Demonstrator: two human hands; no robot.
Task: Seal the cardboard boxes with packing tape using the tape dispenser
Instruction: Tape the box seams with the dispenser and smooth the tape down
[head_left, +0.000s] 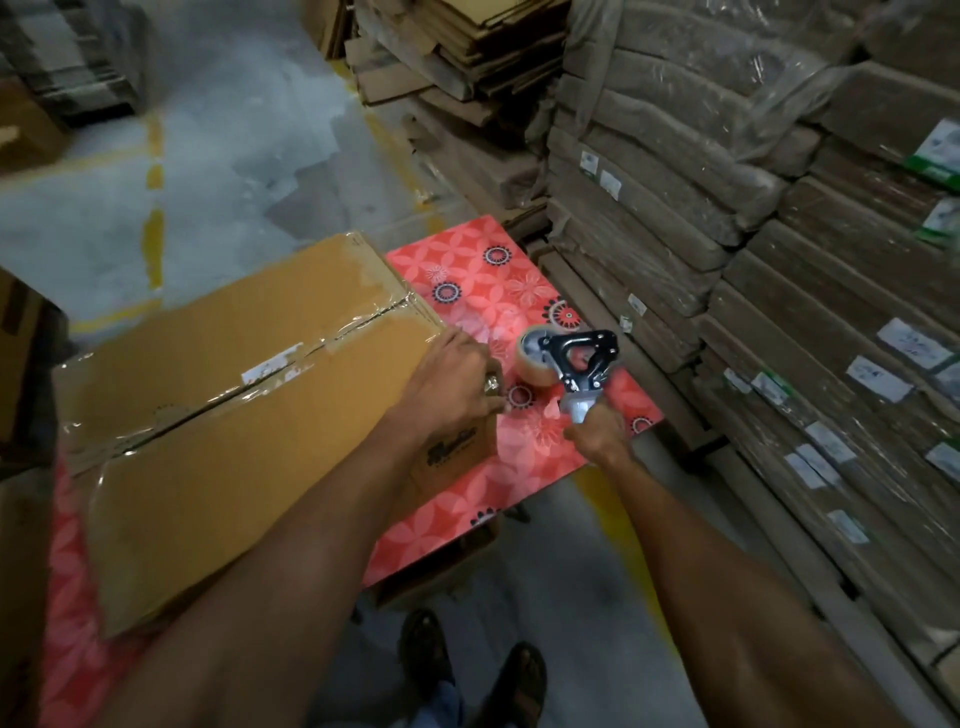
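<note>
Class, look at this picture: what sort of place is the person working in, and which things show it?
Probably a warehouse packing area: wrapped, labelled stacks of flat cartons, yellow lines painted on the concrete floor, and a taped cardboard box beside a tape dispenser.

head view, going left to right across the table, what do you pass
cardboard box → left hand on the box's right corner → tape dispenser → stack of wrapped flat cartons
</note>
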